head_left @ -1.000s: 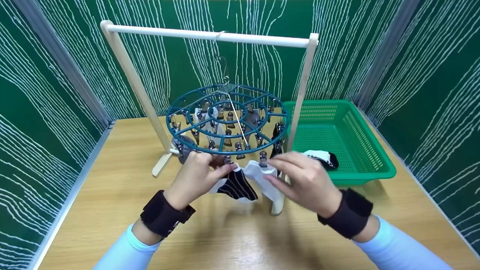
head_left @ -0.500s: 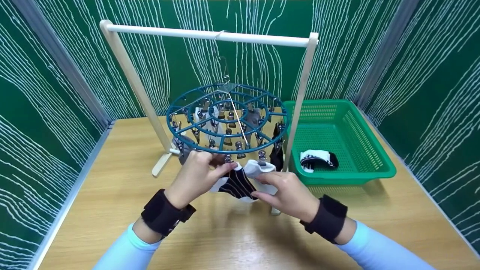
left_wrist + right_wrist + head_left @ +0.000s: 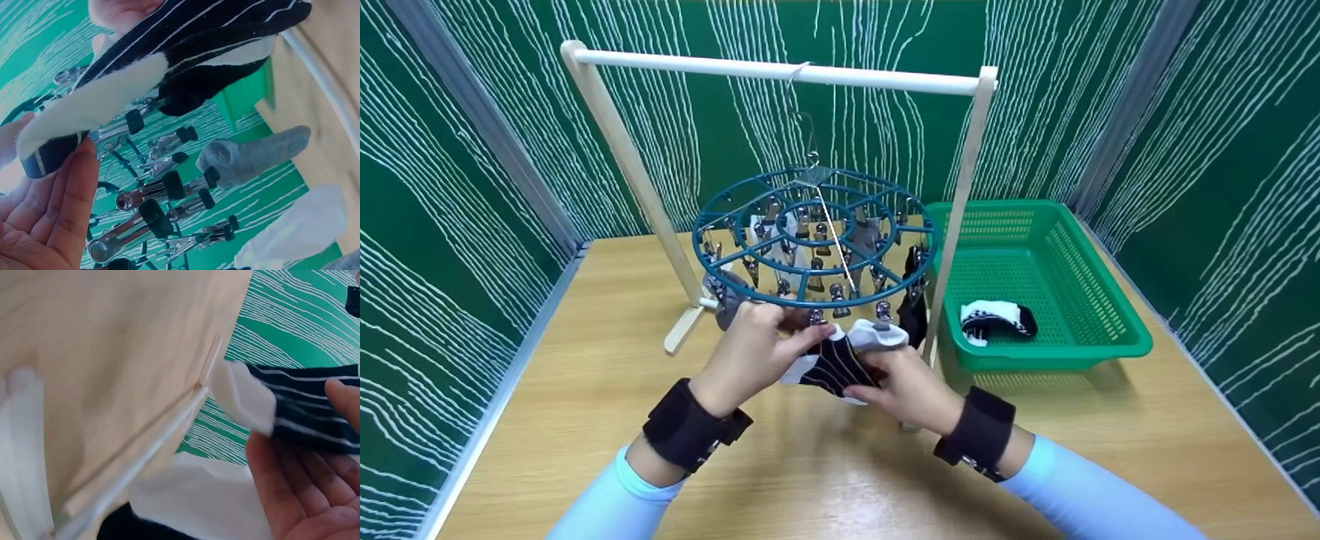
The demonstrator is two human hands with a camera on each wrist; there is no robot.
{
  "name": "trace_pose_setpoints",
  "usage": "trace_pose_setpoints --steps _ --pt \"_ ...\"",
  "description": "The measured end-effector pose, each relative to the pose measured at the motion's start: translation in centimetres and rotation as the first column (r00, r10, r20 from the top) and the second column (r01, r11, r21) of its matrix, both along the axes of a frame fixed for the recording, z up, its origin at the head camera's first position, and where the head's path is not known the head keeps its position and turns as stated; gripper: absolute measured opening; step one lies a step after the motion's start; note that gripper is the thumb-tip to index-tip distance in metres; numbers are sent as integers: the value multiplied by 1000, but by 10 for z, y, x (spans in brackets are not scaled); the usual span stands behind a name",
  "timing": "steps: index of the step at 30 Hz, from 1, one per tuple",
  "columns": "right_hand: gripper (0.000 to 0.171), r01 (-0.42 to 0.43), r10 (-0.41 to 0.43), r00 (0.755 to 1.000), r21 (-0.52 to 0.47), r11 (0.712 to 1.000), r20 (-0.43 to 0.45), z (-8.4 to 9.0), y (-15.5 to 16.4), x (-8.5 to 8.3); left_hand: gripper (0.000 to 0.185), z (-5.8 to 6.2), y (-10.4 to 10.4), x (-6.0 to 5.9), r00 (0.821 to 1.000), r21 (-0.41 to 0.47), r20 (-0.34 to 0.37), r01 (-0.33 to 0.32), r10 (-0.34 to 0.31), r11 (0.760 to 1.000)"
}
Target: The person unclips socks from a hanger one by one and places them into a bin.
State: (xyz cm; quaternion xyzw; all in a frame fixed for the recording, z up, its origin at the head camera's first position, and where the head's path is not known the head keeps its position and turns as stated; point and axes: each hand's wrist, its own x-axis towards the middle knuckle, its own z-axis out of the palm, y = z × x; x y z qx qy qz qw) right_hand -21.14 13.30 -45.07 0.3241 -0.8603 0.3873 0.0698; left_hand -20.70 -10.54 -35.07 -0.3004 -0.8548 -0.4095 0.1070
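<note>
Hands meet at one striped sock (image 3: 836, 367) just below the middle of my head view, under the front rim of the round clip hanger (image 3: 815, 177). I see the left hand (image 3: 750, 345) pinching its upper end, thumb in front, right at a metal clip (image 3: 817, 318); whether that clip bites the fabric I cannot tell. The right hand (image 3: 911, 390) grips the lower part, thumb drawn in against the black stripes. From above, its fingers are mostly hidden; my right wrist view shows them side by side beneath the fabric, with the sock's white end sticking out past them.

My left wrist view shows dark-tipped clips (image 3: 135, 230) up close at lower centre, and a grey sock (image 3: 253, 157) stretching out to their right. Back in the head view, a white sock (image 3: 877, 335) hangs just beside the striped one, partly behind the right hand. Only there do I get the stand (image 3: 630, 165) with the hanger hooked over its crossbar, and, right of centre on the counter (image 3: 570, 375), a green basket (image 3: 1087, 352) with a black-and-white sock (image 3: 997, 319) lying in it.
</note>
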Motion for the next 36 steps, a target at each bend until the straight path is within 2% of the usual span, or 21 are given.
trace_pose_setpoints --steps 5,9,17,32,36 --pt "17 -10 17 994 -71 997 104 -6 -5 -3 17 -2 0 0 1000 10 -13 -1 1 1000" --pt "12 -25 43 990 -129 991 132 -9 -8 -2 16 -3 1 -1 999 14 -37 5 -4 1000" --pt "8 2 10 996 -136 991 88 -12 -9 -2 13 -5 0 -2 997 42 -67 28 -25 999" --pt "19 39 -35 999 -104 994 36 -18 -3 -3 11 -2 -2 0 995 78 -81 58 -52 995" --pt "10 34 -34 999 -104 994 0 -20 1 -3 10 0 -3 0 996 75 -78 46 -40 996"
